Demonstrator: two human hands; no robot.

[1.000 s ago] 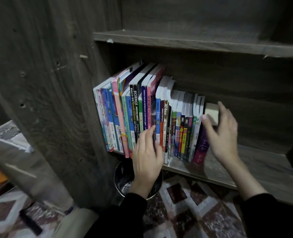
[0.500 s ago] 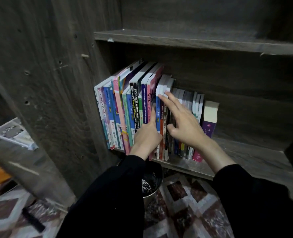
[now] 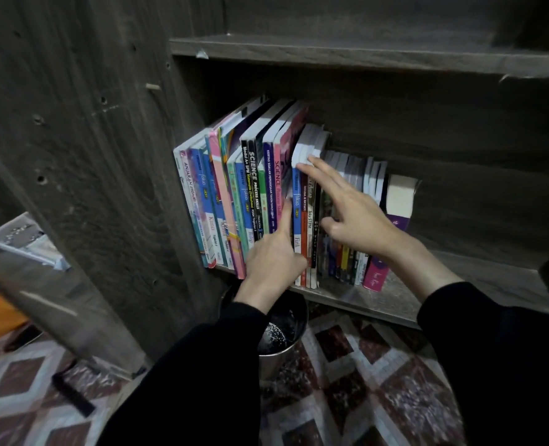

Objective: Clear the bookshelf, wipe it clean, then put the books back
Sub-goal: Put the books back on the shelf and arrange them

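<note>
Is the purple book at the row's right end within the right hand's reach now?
Probably yes. The right hand rests on books just left of the purple book, and bare shelf lies on that book's far side; nothing blocks it.

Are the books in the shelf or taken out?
In. The books stand in a row on the shelf, spines facing out.

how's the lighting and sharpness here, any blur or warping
Head view: dim, deep shadow inside the dark wooden bookshelf; colourful upright books readable at centre; red and white patterned floor smeared at the bottom; wide-angle lens skews the shelf boards.
</note>
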